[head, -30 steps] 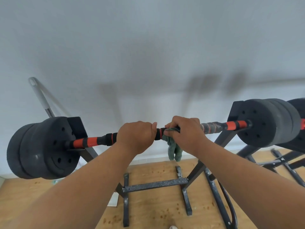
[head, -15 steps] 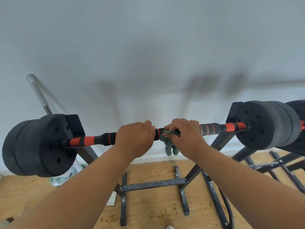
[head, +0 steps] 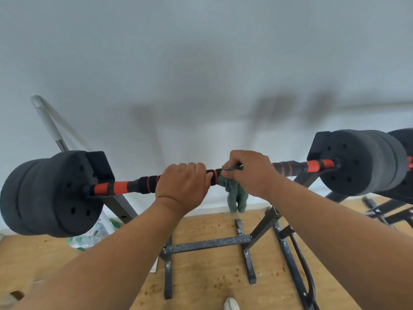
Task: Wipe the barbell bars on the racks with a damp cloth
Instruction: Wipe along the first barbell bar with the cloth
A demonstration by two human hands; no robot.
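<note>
- Left hand (head: 183, 184) curled over the barbell bar (head: 297, 167) from above, knuckles up, gripping the black foam section near the bar's middle.
- Right hand (head: 248, 172) just beside the left, fingers wrapped round the same bar with the green cloth (head: 233, 193) pinched against it; loose end of the cloth hanging below the bar, clear of the rack.
- Between the two hands, only a short strip of bar showing, thumb of the left nearly touching the cloth.
- Left of the left hand: a run of bare black grip, then orange sleeve, ending at the left weight plates (head: 51, 195), which sit well apart from the hand.
- Right of the right hand: a longer run of ribbed black grip and orange sleeve, open up to the right weight plates (head: 362, 162).
- Bar resting in black cradles just inside each plate stack, tilted slightly, right end higher in view.
- Below the hands: dark steel rack frame (head: 207, 243) with a crossbar and two feet on the wooden floor (head: 201, 278).
- Beyond the right plates, part of a second set of plates and more rack legs at the frame edge.
- Behind the left plates, a pale pole (head: 48, 124) leaning on the white wall (head: 201, 63).
- Wall close behind the bar, shadows of the bar and plates cast across it.
</note>
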